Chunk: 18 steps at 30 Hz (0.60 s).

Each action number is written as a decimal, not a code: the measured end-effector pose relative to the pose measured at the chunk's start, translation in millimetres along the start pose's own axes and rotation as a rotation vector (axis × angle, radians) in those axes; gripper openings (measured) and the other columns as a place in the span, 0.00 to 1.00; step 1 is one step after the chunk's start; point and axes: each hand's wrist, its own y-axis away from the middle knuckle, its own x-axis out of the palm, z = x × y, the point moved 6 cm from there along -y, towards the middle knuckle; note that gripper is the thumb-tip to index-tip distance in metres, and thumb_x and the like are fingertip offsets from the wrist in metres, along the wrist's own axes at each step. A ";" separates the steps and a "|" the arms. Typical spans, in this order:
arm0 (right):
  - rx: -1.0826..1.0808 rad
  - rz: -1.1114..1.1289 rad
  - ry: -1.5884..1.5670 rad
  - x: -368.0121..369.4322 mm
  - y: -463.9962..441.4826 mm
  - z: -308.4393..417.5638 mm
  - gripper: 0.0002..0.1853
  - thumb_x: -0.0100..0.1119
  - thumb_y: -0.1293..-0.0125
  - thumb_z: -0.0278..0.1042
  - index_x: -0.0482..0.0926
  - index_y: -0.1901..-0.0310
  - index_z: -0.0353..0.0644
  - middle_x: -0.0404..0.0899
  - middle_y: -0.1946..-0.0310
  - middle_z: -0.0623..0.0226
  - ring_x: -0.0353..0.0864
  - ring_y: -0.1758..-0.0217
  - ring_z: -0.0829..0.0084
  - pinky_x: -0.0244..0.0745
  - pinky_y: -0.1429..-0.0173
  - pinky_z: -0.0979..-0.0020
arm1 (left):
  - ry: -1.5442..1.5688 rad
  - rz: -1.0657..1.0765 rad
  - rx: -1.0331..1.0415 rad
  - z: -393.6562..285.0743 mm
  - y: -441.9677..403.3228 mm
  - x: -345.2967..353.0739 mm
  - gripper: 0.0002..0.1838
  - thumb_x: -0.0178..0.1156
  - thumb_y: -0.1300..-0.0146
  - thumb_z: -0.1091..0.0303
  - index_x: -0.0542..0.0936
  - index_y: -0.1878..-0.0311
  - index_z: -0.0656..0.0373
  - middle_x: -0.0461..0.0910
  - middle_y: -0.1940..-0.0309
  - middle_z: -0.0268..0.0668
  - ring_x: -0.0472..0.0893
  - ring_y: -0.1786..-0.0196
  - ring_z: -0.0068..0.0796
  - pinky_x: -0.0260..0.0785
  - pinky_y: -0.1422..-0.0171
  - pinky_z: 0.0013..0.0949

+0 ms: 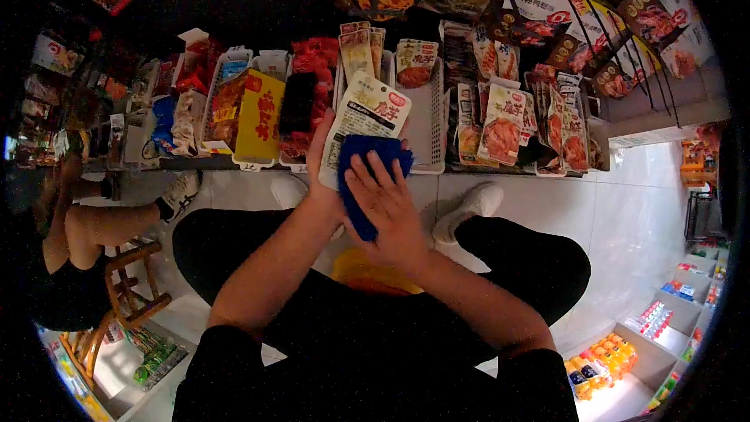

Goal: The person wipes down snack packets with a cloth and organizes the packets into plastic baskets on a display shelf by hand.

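My left hand [319, 168] is closed round the lower left edge of a flat white snack packet [363, 109] with printed text and a red logo. Over the packet's lower part lies a dark blue cloth [355, 158]. My right hand [388, 203] presses this cloth against the packet, its fingers spread over the fabric. The cloth hides the packet's lower end. Just beyond my hands stands a white plastic basket [437, 141] with a few similar packets [416, 62] at its back.
Baskets of packaged snacks line the shelf ahead, including a yellow box [259, 117] and upright meat-snack packets [504, 123]. A yellow container [371, 272] sits between my legs. At left, another person's leg [117, 223] is beside a wooden stool [133, 285]. Bottles [605, 359] stand at lower right.
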 end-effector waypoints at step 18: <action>0.152 -0.148 0.029 -8.8 -19.5 -33.3 0.28 0.53 0.38 0.35 0.63 0.36 0.39 0.59 0.32 0.56 0.52 0.27 0.55 0.43 0.27 0.51 | -0.174 -0.070 0.134 17.6 24.8 2.0 0.26 0.47 0.35 0.50 0.70 0.39 0.54 0.75 0.45 0.42 0.74 0.42 0.39 0.64 0.35 0.40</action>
